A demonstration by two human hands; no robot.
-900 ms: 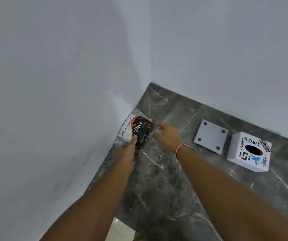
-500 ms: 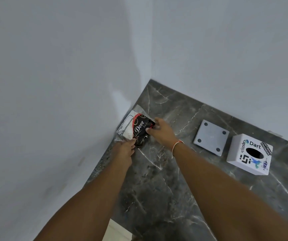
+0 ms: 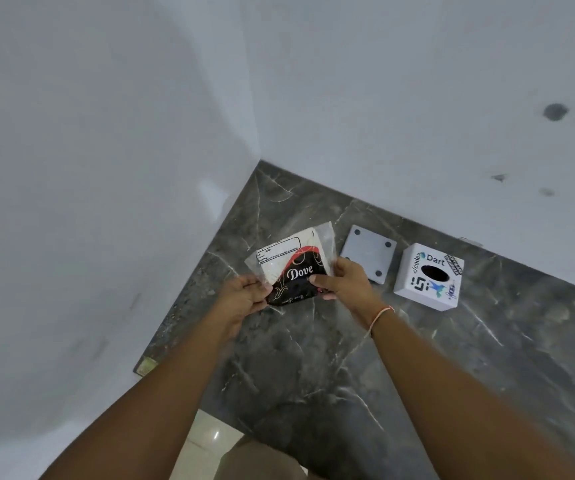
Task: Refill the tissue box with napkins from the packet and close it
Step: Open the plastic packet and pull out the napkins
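A black, red and white napkin packet [image 3: 293,268] in clear plastic, printed "Dove", is lifted above the dark marble counter. My left hand [image 3: 244,299] pinches its left edge and my right hand [image 3: 343,282] grips its right edge. The white cube tissue box [image 3: 428,277], covered in stickers and with an oval hole facing up, stands on the counter to the right. Between packet and box lies its flat grey base panel [image 3: 367,252] with dark round feet at the corners.
The dark marble counter [image 3: 348,358] fits into a corner of two white walls [image 3: 106,168], at the left and at the back. Its front edge drops to a pale tiled floor [image 3: 206,445]. Dark marks dot the wall at the far right.
Both hands have lifted the packet off the counter by the left wall and brought it right and nearer to me. The box and panel have not moved.
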